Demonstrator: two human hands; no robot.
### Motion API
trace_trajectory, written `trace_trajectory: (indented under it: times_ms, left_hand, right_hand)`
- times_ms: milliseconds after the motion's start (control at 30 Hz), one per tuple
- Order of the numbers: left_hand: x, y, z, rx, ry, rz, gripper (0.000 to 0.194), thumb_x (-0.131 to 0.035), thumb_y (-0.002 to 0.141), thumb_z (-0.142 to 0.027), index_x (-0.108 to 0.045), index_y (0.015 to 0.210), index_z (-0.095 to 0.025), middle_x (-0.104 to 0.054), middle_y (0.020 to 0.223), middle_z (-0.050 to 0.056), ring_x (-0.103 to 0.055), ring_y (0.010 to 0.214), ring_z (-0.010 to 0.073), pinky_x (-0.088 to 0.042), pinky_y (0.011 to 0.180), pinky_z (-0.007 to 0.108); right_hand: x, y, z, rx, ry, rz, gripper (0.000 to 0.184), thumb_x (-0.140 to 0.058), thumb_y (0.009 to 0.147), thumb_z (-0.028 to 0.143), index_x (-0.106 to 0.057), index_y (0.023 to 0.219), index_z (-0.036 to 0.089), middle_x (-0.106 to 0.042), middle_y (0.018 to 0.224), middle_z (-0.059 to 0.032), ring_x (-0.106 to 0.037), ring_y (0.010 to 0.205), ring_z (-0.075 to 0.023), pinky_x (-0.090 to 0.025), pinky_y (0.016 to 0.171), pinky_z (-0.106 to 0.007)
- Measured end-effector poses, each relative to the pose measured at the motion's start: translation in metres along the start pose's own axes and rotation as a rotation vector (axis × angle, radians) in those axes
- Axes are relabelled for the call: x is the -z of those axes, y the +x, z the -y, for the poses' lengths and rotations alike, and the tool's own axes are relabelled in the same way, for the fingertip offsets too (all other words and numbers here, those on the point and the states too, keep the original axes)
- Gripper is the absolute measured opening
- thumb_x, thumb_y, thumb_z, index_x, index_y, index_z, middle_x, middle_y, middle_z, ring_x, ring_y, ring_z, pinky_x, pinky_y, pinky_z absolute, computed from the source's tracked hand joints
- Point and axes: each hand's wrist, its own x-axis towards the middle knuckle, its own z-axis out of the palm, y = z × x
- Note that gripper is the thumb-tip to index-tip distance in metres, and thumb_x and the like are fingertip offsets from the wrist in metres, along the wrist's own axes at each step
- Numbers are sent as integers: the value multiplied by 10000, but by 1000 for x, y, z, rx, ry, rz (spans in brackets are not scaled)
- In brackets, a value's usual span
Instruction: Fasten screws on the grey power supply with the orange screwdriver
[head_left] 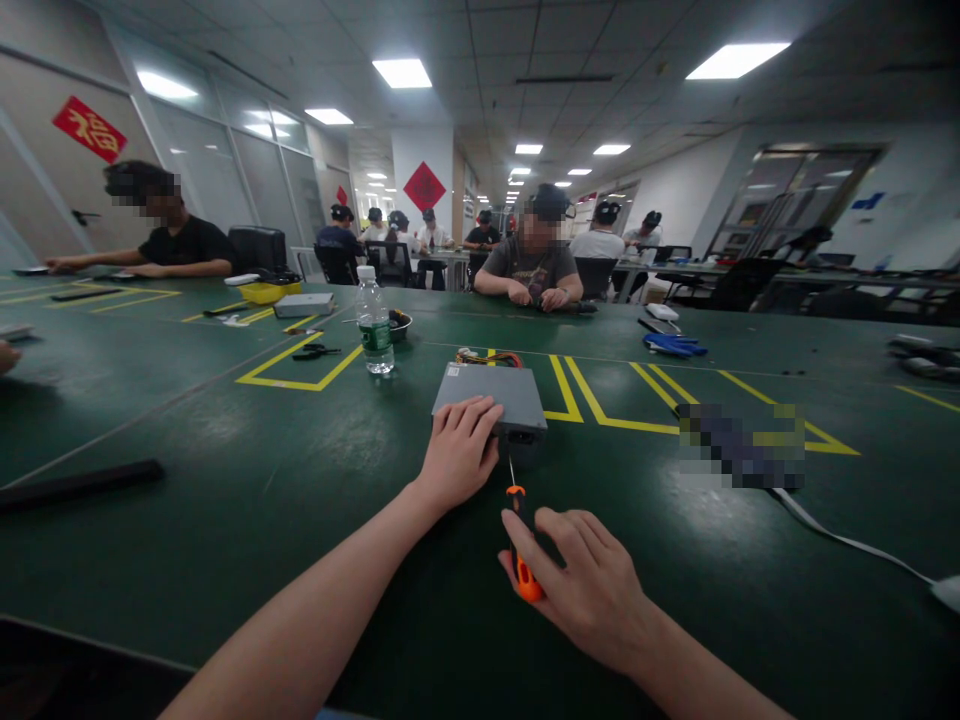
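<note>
A grey metal computer power supply unit point(502, 390) lies on the green table in front of me, its socket side turned to the right front. Its bundle of coloured wires point(487, 359) comes out at the back. My left hand point(459, 450) is laid over the near left part of the unit, fingers on its top and thumb down by the front side. In my right hand point(589, 580) is a screwdriver point(529, 582) with an orange and black handle, held between thumb and fingers. Its thin shaft points at the unit's front face; whether the tip touches a screw cannot be made out.
Beyond my left hand stands a water bottle point(375, 325) beside a dark bowl point(400, 323). Black tools point(315, 351) lie inside yellow tape. Blue gloves point(675, 345) and a blurred object with a white cable point(832, 530) are rightward. A person point(534, 255) sits opposite.
</note>
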Motion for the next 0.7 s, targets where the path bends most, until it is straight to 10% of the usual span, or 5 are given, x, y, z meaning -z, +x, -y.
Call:
trace_trajectory:
  times_ms: [400,700]
  left_hand:
    - [-2,0,0,1,-11,1,381,-466,839,-219,-468,1220,-205,-503,1285,68,-414,1198,229,-294,981,402]
    - [0,0,0,-6,-7,-1,379,-472,834,-218,-478,1213,-206,-513,1271,74,-422,1191,232,-304,976,409]
  right_hand:
    - [8,-4,-3,132,182,26,254,-449,855,199,-583,1047,100,-620,1020,-200,-615,910,-231,-525,743,-326]
    - [-5,-3,0,91,311,-77,103,-569,838,208,-547,872,113,-632,1016,-193,-621,717,-151,-504,617,-263]
